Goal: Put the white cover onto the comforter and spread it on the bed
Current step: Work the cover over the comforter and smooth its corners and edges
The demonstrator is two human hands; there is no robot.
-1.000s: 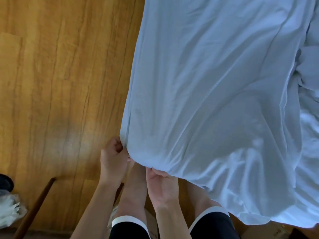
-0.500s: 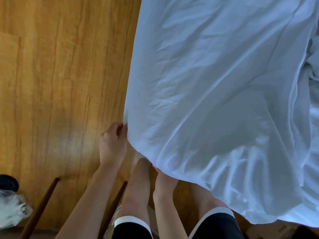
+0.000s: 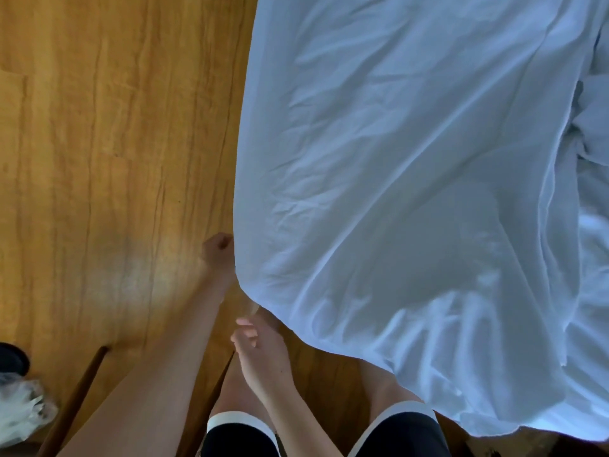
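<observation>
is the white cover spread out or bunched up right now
Mostly spread: the white cover hangs as one broad creased sheet, held at its edge by the left hand. It bunches only along the right side.

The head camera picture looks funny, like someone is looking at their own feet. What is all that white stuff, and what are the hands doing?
You guessed right: a person wears the camera on their head, so it looks down over their arms and legs at the wooden floor. There is only this one view. The big white stuff is a white cover for a bed blanket, hanging down in wrinkly folds. The left hand is curled right at the cover's edge and seems to grip it. The right hand is just below the cover's bottom edge with loose fingers, holding nothing that I can see. At the far left are a crinkly plastic bag and slanted brown wooden sticks; I cannot tell what the sticks belong to.
</observation>
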